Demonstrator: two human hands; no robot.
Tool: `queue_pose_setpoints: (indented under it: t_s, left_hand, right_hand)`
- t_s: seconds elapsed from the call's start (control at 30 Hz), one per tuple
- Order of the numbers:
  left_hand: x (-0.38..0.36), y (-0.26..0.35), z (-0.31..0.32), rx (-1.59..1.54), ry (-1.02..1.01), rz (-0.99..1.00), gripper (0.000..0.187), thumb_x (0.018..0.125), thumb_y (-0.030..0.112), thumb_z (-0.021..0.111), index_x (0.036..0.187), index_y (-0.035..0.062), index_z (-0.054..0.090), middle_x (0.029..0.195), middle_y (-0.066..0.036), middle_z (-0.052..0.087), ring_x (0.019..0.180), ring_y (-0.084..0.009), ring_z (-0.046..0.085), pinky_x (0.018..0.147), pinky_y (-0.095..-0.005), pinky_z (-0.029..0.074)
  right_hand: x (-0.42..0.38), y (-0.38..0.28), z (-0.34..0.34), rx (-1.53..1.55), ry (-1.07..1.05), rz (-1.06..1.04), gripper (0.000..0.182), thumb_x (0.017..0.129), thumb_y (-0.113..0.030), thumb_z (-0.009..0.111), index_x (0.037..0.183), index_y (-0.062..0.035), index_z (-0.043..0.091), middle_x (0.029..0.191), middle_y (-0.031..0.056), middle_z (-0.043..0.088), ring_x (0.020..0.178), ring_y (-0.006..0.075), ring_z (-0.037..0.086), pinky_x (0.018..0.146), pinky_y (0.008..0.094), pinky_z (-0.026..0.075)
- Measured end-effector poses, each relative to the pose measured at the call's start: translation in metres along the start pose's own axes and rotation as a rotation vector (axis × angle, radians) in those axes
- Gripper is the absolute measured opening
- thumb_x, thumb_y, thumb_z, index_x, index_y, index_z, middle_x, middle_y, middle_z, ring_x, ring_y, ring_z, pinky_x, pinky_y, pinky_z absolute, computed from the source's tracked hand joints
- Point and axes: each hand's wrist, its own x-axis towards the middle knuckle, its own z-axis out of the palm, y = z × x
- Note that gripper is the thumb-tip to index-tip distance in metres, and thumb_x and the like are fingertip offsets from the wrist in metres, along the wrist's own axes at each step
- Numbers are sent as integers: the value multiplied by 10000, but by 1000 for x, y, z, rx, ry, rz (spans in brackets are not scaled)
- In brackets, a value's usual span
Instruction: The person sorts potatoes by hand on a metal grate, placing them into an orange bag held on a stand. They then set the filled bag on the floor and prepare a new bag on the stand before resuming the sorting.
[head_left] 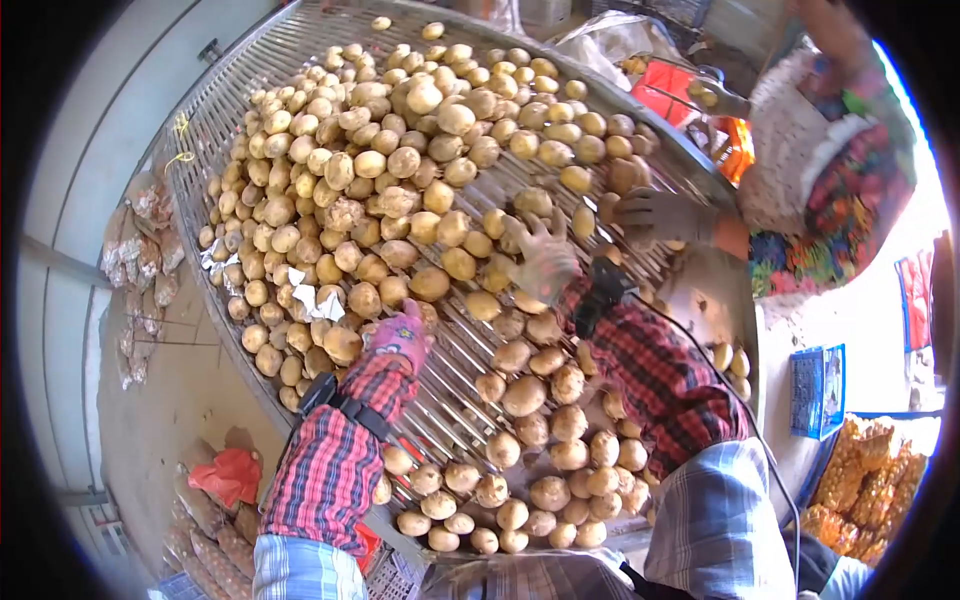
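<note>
Potatoes lie heaped on a slatted metal sorting table. My left hand, in a pink glove, rests low at the near edge of the heap, beside a few potatoes. One finger sticks up and the others are partly hidden; no potato shows in its grip. My right hand, in a pale glove, reaches over the middle of the table with its fingers spread, touching or just above the potatoes there. More potatoes sit nearer to me, below my right forearm.
Across the table, a co-worker's gloved hand is among potatoes close to my right hand. White scraps lie on the heap. Filled net sacks stand at left, a blue crate at right. A cable runs along my right arm.
</note>
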Motion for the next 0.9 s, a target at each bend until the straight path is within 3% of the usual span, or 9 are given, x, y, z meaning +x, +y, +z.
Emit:
queue_pose_setpoints:
  t_s: [0.1,0.2,0.23,0.3,0.4,0.53,0.63,0.67,0.9]
  left_hand:
    - [-17,13,-5,84,-41,-2,957,903,376,688,1582,25,112,1296,-256,619,1166,-401,628,974,-492,508]
    - [-88,66,-11,96,-33,-8,1016,893,405,705,1610,164,25,1582,-288,272,1240,-405,583,1022,-492,494]
    - [-113,81,-13,47,-79,11,1030,884,452,710,1611,193,28,1631,-287,75,1271,-436,548,1030,-478,497]
    - [-136,90,22,-7,-41,102,1043,878,477,712,1611,194,27,1633,-287,61,1277,-445,540,1028,-470,502]
    - [-170,122,43,37,-114,134,1082,858,537,715,1611,179,25,1637,-279,-1,1295,-444,525,1025,-447,513]
    - [-195,153,74,4,-99,71,1176,844,579,710,1597,136,-77,1633,-263,102,1274,-432,548,991,-464,520]
    - [-187,153,83,-92,-222,63,1147,871,559,688,1594,134,-94,1580,-245,296,1228,-431,577,981,-481,514]
    - [-189,156,82,-45,-195,38,1088,912,499,657,1590,130,-109,1496,-224,441,1195,-414,597,977,-498,506]
    - [-179,151,105,42,-68,24,909,967,365,581,1602,105,-16,1267,-215,637,1054,-385,681,897,-550,524]
  right_hand:
    - [-69,2,-46,-8,-224,82,880,868,-673,527,1553,-175,287,1365,265,474,1060,409,530,826,552,475]
    - [-147,4,-81,17,-570,186,910,889,-723,443,1569,-144,267,1136,289,618,693,355,605,591,522,467]
    - [-199,27,3,-445,-45,-35,889,894,-738,400,1561,-157,306,903,262,646,691,326,605,609,528,480]
    - [-234,28,-30,-111,4,-62,832,925,-668,385,1563,-140,308,879,233,640,624,285,590,630,552,505]
    - [-270,40,-84,-66,-434,-138,719,927,-593,468,1476,-131,427,991,182,661,788,266,651,734,497,552]
    - [-269,76,-114,115,-541,393,593,936,-596,496,1228,-86,577,1035,148,671,891,315,677,802,401,569]
    - [-220,138,-132,-27,-224,308,523,934,-517,520,1144,-44,601,1026,164,666,941,303,671,821,422,563]
    - [-200,161,-129,-55,-232,348,501,927,-498,527,1132,-49,610,1024,160,668,940,300,673,815,424,563]
    - [-93,216,-63,-303,-338,527,350,878,-369,571,1048,-81,673,1015,134,683,932,280,687,773,438,563]
